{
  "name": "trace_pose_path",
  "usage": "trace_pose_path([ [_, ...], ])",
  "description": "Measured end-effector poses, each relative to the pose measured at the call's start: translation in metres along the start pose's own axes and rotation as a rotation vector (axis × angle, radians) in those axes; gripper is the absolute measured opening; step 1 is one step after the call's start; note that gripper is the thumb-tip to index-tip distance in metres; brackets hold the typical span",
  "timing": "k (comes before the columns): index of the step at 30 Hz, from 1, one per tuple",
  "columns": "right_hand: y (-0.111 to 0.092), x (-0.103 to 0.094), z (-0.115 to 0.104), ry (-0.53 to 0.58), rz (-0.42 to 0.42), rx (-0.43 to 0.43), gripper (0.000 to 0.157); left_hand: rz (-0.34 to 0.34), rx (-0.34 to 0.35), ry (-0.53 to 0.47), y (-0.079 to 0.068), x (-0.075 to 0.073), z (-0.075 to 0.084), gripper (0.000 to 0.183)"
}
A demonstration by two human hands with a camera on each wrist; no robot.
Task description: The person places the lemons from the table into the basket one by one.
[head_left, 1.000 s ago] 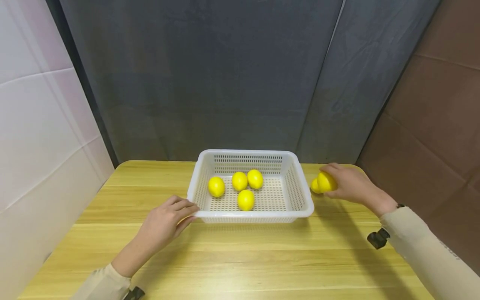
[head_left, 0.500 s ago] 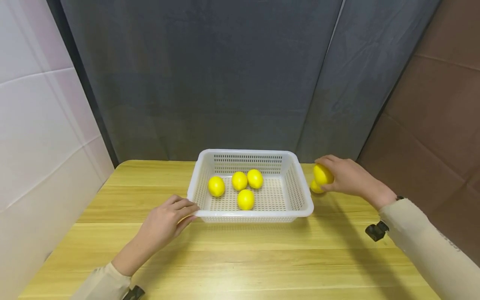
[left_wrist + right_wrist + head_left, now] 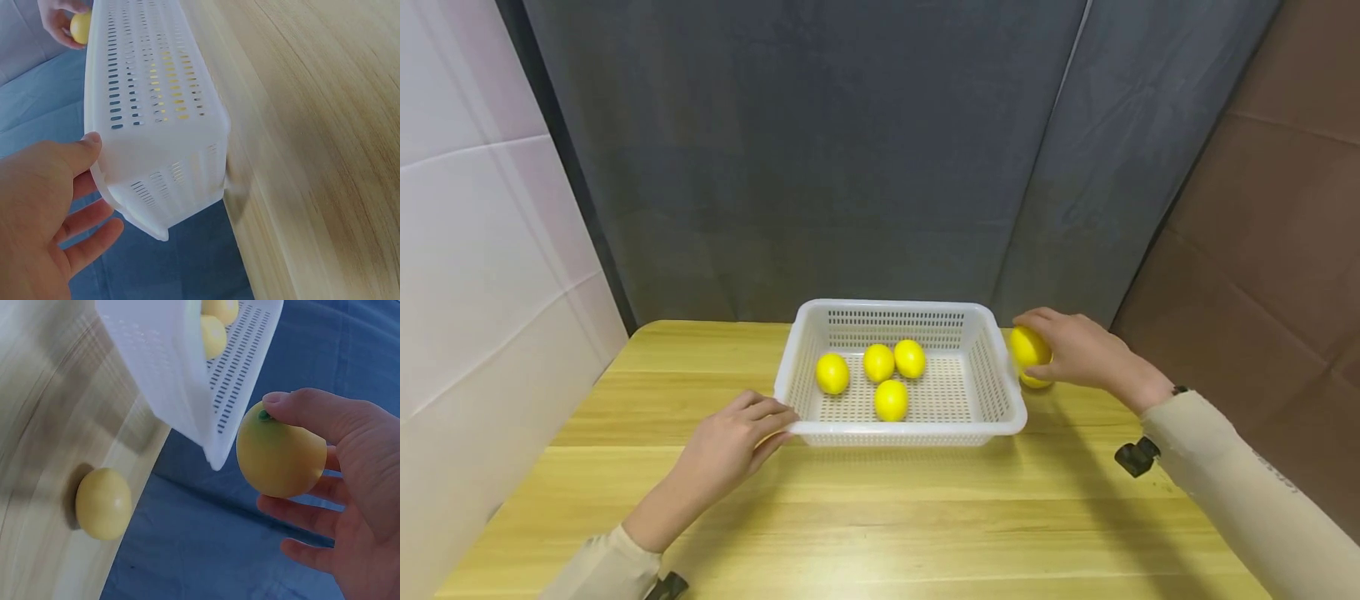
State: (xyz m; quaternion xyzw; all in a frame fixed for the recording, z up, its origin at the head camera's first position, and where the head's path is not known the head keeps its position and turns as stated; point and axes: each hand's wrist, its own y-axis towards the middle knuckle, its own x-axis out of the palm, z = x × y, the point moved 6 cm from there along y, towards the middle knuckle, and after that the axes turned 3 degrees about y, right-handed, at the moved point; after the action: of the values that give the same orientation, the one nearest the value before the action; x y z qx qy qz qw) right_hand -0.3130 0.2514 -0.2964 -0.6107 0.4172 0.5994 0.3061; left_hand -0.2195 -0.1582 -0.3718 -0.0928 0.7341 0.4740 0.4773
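Observation:
A white perforated plastic basket (image 3: 910, 428) sits on the wooden table, with several yellow lemons (image 3: 891, 401) lying loose inside. At its front left corner, my left hand (image 3: 726, 442) pinches the rim, thumb on the outer side in the left wrist view. My right hand (image 3: 1086, 354) grips a lemon (image 3: 281, 453) between thumb and fingers, raised just beyond the basket's right wall; a green stem mark shows under the thumb. Below that, another lemon (image 3: 103, 503) rests on the table, mostly covered by the held one in the head view.
The wooden table (image 3: 865, 517) ends at a dark grey curtain (image 3: 820, 167) behind the basket. A white cloth panel (image 3: 482, 275) stands on the left and a brown one (image 3: 1270, 250) on the right.
My right hand has lifted the lemon slightly and carried it left toward the basket's right rim. The left hand, the basket and the lemons in it stay in place.

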Motion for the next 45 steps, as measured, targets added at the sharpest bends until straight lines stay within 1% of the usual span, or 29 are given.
trace_pose_path([
  [2, 0.003, 0.001, -0.004, 0.000, 0.003, -0.010, 0.067, 0.001, 0.004, 0.000, -0.001, 0.000, 0.000, 0.024],
  [5, 0.009, 0.001, -0.012, -0.004, 0.002, -0.032, 0.066, 0.005, 0.006, 0.001, -0.002, 0.001, -0.001, 0.026],
  [11, 0.023, 0.004, -0.028, -0.028, -0.038, -0.053, 0.069, 0.002, -0.003, 0.001, -0.002, 0.001, -0.001, 0.026],
  [12, 0.025, 0.005, -0.031, -0.029, -0.046, -0.054, 0.070, 0.004, -0.003, 0.000, -0.002, 0.001, -0.001, 0.027],
  [14, 0.029, 0.007, -0.035, -0.035, -0.060, -0.057, 0.070, 0.011, -0.001, 0.000, -0.002, 0.001, 0.000, 0.042],
  [15, 0.030, 0.008, -0.037, -0.038, -0.063, -0.066, 0.070, 0.014, 0.001, 0.000, -0.002, 0.001, 0.000, 0.043],
  [17, 0.033, 0.010, -0.042, -0.042, -0.065, -0.083, 0.070, 0.025, 0.006, -0.006, -0.002, 0.000, 0.000, 0.062],
  [21, 0.036, 0.014, -0.048, -0.051, -0.072, -0.105, 0.068, 0.032, 0.011, -0.008, -0.001, 0.000, 0.001, 0.061],
  [24, 0.037, 0.015, -0.050, -0.054, -0.071, -0.104, 0.069, 0.028, 0.009, -0.010, -0.001, 0.000, 0.001, 0.053],
  [27, 0.038, 0.014, -0.050, -0.055, -0.062, -0.108, 0.069, 0.024, 0.004, -0.010, -0.001, 0.000, 0.001, 0.051],
  [29, 0.039, 0.015, -0.050, -0.053, -0.059, -0.111, 0.069, 0.025, 0.001, -0.011, -0.001, 0.000, 0.001, 0.053],
  [31, 0.041, 0.015, -0.049, -0.054, -0.059, -0.111, 0.069, 0.027, 0.001, -0.006, -0.001, 0.000, 0.001, 0.061],
  [33, 0.043, 0.017, -0.048, -0.055, -0.063, -0.108, 0.069, 0.028, 0.002, -0.004, -0.001, 0.001, 0.001, 0.063],
  [45, 0.060, 0.027, -0.037, -0.043, -0.099, -0.046, 0.072, 0.030, 0.005, 0.003, 0.000, 0.002, 0.002, 0.065],
])
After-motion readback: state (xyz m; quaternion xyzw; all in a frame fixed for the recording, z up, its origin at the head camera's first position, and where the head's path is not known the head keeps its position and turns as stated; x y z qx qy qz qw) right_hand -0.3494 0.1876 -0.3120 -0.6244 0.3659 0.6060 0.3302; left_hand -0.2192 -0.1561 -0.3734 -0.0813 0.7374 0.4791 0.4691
